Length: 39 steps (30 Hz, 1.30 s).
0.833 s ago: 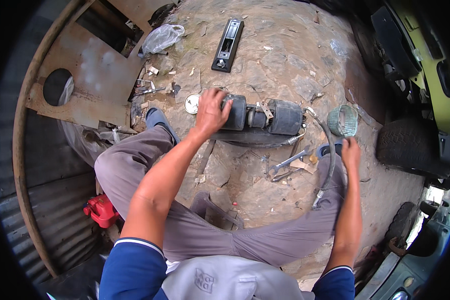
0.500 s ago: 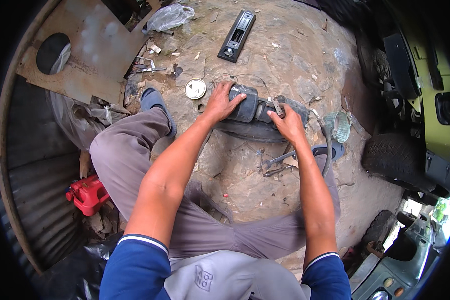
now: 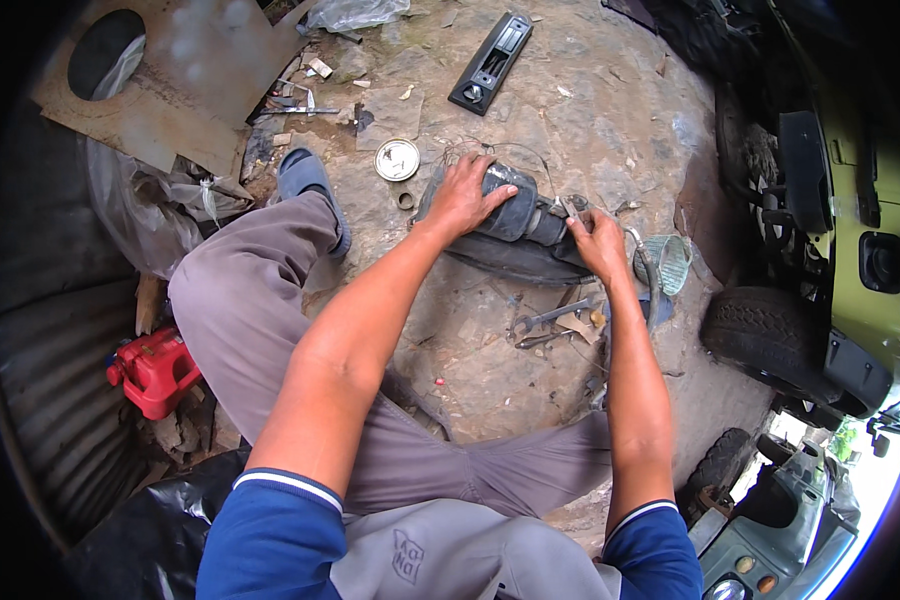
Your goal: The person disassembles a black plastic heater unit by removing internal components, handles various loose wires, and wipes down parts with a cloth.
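On the stony ground in front of me lies a black, motor-like cylindrical part (image 3: 511,212), with a narrower section towards its right end. Its underside rests on a dark curved piece (image 3: 515,262) that looks like rubber. My left hand (image 3: 460,200) is wrapped over the left end of the cylinder, thumb along its top. At the right end, my right hand (image 3: 600,245) pinches a small flat metal tool (image 3: 570,207) against the part; its exact kind is unclear. Thin wire (image 3: 530,153) curls behind the cylinder.
Wrenches (image 3: 555,318) lie between my legs, near the part. A round tin (image 3: 397,160) and a metal ring (image 3: 405,200) sit to the left. Farther off is a long black panel (image 3: 490,63). A greenish mesh basket (image 3: 665,264) stands right, before a vehicle tyre (image 3: 765,337).
The whole view has shifted slightly. My right hand and the small metal tool have turned a little at the part's right end; my left hand keeps its hold.
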Tool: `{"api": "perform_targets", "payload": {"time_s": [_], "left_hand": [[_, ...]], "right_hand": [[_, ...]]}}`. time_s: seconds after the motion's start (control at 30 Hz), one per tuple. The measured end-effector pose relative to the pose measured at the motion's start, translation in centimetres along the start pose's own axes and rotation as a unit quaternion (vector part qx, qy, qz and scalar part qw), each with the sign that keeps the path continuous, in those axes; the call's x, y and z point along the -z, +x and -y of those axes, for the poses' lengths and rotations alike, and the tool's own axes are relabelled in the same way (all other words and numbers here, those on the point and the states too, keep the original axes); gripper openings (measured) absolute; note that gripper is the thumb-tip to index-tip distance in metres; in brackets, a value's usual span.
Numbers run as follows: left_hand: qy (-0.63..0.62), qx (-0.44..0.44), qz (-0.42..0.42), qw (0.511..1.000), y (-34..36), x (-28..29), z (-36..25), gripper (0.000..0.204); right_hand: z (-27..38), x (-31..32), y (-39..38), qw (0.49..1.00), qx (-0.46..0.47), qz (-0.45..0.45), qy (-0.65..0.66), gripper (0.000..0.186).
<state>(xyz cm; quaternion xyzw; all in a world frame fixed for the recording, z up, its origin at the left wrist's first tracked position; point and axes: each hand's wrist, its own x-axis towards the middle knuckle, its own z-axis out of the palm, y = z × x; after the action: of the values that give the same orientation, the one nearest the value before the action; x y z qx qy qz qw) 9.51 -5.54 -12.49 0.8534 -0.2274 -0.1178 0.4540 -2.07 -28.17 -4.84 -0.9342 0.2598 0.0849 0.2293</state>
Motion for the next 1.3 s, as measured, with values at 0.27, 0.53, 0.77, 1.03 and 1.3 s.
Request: {"api": "perform_targets", "payload": {"time_s": [0.27, 0.53, 0.77, 1.03, 1.3], "left_hand": [[0.016, 0.009, 0.000, 1.000, 0.3, 0.0, -0.3, 0.070], [0.016, -0.027, -0.004, 0.999, 0.5, 0.3, -0.4, 0.072], [0.228, -0.126, -0.048, 0.964, 0.2, 1.2, -6.6, 0.035], [-0.351, 0.299, 0.256, 0.850, -0.5, -5.0, -10.0, 0.037], [-0.438, 0.309, 0.242, 0.809, -0.2, -7.9, -8.7, 0.036]], "right_hand": [[1.9, -2.0, -1.6, 0.995, -0.068, -0.056, 0.046, 0.047], [2.0, -0.8, 3.5, 0.999, 0.018, -0.038, -0.019, 0.041], [0.7, -2.3, 3.4, 0.988, 0.097, -0.114, -0.037, 0.031], [1.3, -0.8, 3.9, 0.996, 0.070, -0.039, -0.031, 0.032], [0.8, -0.2, 5.4, 0.995, 0.091, 0.025, -0.039, 0.032]]}}
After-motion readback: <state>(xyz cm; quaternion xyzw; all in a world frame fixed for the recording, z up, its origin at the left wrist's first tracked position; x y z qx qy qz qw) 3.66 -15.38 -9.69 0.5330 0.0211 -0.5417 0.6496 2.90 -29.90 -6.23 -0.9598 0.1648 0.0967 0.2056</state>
